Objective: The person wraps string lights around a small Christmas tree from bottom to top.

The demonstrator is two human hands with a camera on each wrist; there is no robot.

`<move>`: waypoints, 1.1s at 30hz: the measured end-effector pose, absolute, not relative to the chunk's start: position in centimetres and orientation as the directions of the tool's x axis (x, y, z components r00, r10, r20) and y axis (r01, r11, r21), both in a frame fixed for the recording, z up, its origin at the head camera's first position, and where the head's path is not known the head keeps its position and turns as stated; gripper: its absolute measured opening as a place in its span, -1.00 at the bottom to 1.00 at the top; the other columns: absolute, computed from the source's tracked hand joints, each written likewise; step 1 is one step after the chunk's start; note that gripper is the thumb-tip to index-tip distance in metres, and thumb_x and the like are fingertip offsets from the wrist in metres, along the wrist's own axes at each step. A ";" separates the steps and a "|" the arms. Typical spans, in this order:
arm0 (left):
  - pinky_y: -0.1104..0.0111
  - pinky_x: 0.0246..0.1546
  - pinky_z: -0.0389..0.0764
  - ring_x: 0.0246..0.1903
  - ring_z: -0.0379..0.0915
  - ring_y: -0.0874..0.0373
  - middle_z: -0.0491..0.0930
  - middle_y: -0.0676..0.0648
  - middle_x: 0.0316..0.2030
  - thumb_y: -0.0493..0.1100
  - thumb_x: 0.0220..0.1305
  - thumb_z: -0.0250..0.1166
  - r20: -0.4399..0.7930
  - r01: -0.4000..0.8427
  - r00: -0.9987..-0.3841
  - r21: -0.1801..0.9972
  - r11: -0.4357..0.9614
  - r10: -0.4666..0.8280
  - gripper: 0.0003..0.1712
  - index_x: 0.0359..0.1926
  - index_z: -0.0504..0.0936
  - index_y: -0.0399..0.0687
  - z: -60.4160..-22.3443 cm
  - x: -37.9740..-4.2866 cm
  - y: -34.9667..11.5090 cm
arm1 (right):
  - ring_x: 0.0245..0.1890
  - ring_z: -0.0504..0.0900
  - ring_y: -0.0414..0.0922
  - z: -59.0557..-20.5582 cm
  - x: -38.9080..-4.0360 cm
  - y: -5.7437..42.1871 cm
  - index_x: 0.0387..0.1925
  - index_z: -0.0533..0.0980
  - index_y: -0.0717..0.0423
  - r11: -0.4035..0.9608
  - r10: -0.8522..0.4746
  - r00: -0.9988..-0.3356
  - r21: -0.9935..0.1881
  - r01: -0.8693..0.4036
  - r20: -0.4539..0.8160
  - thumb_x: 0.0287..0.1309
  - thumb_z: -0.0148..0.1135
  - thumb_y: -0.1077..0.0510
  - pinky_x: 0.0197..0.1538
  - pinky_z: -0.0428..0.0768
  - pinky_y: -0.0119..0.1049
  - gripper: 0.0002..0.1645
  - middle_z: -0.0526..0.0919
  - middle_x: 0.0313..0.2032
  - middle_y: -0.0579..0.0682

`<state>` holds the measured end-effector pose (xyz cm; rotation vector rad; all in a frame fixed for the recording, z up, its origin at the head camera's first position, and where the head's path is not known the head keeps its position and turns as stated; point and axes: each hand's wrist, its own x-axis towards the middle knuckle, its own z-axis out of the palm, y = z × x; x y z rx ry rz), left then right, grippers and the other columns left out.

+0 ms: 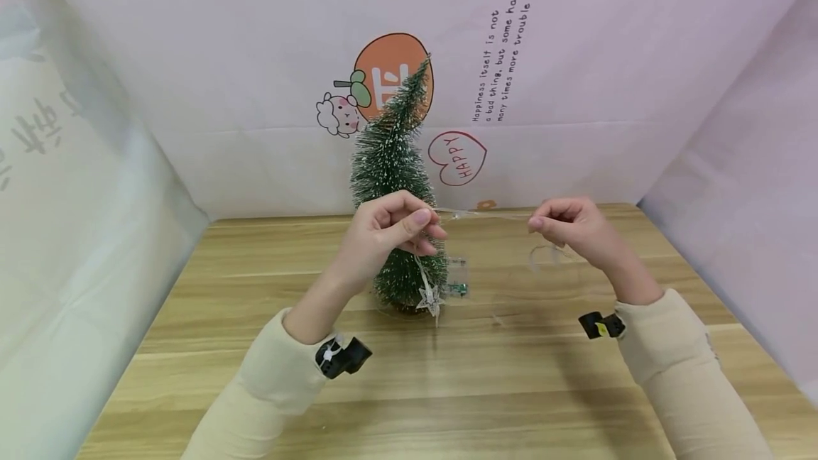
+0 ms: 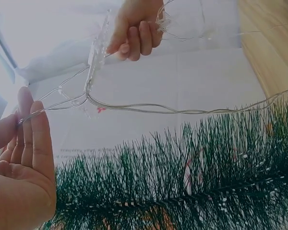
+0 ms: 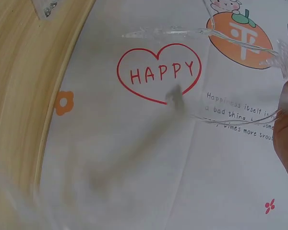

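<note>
Noted wire [image 2: 168, 111] stretched between left hand [image 1: 391, 229], in front of tree [image 1: 393, 169], and right hand [image 1: 569, 229], to right of tree. Pinched at both ends, thumb against fingertip; other fingers loosely bent on left, curled in on right. Apparently being spread: advisable to hold wire lightly taut, part strands gradually, avoid tugging near star [image 1: 430, 299], likely to snag. Found wire thin, glossy, pliable; star clear, pointed, hanging before tree's lower bristles; box [image 1: 457, 277] transparent, just right of tree; tree tapering, bristly, white-flecked.
</note>
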<state>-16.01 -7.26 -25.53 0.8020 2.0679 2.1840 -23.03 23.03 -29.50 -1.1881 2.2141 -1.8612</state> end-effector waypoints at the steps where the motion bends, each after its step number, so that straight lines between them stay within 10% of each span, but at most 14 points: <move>1: 0.33 -0.31 0.71 -0.52 0.61 0.30 0.69 0.16 -0.45 -0.32 0.39 0.06 0.344 0.325 -0.868 0.939 -0.114 0.359 -0.78 -0.21 0.48 -0.50 -25.6 -16.0 -7.3 | -0.74 0.17 -0.18 -29.5 -23.1 23.0 -0.42 0.65 -0.05 0.024 -0.547 -0.718 -0.849 -0.527 0.431 0.25 0.08 0.41 -0.66 0.18 -0.27 -0.65 0.33 -0.73 -0.15; 24: 0.37 -0.33 0.68 -0.53 0.60 0.30 0.67 0.22 -0.46 -0.30 0.40 0.03 0.368 0.351 -0.888 0.930 -0.113 0.275 -0.80 -0.21 0.51 -0.41 -25.9 -15.9 -9.2 | -0.43 0.61 -0.29 -30.1 -23.6 24.6 -0.42 0.36 0.09 0.306 -0.488 -0.796 -0.784 -0.540 0.357 0.31 0.04 0.34 -0.40 0.48 -0.44 -0.81 0.61 -0.44 -0.29; 33: 0.37 -0.30 0.68 -0.51 0.60 0.30 0.68 0.22 -0.44 -0.28 0.40 0.05 0.338 0.327 -0.897 0.941 -0.087 0.284 -0.82 -0.20 0.54 -0.34 -25.9 -15.8 -9.5 | -0.28 0.61 -0.47 -29.8 -23.6 24.4 -0.21 0.56 0.16 0.423 -0.452 -0.811 -0.711 -0.562 0.371 0.27 0.11 0.33 -0.23 0.56 -0.61 -0.88 0.64 -0.32 -0.43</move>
